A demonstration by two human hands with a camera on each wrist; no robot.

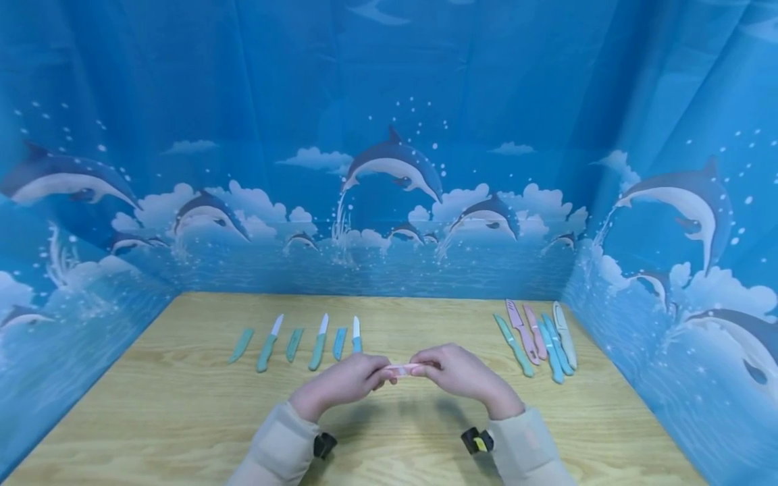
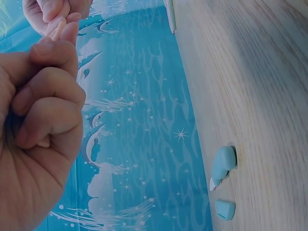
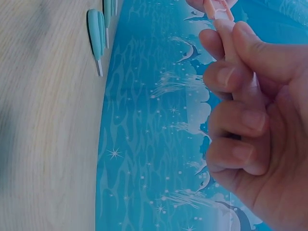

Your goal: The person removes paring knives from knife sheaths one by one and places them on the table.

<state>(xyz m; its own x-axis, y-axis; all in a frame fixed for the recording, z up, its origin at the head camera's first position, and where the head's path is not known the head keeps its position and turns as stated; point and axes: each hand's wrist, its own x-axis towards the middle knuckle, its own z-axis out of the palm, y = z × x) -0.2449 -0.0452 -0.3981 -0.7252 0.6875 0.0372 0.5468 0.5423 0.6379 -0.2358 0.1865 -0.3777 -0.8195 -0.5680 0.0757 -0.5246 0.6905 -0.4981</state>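
Observation:
A small pink knife [image 1: 401,370] is held level between both hands above the wooden table. My right hand [image 1: 462,372] grips its pink handle [image 3: 228,42], fingers curled round it. A pink sheath [image 3: 210,9] sits at the blade end, with a short pale stretch of blade showing between sheath and handle. My left hand [image 1: 349,381] pinches the sheath between thumb and forefinger, the other fingers curled in. Most of the sheath is hidden by the left fingers. The hands are close together, fingertips facing each other.
On the left lie green sheaths [image 1: 242,345], bare green-handled knives [image 1: 319,345], a blue sheath [image 1: 340,343] and a blue-handled knife [image 1: 356,341], spaced in a row. On the right, several green, pink and blue knives [image 1: 552,351] lie close together. A dolphin-print curtain [image 1: 389,263] surrounds the table [image 1: 182,418].

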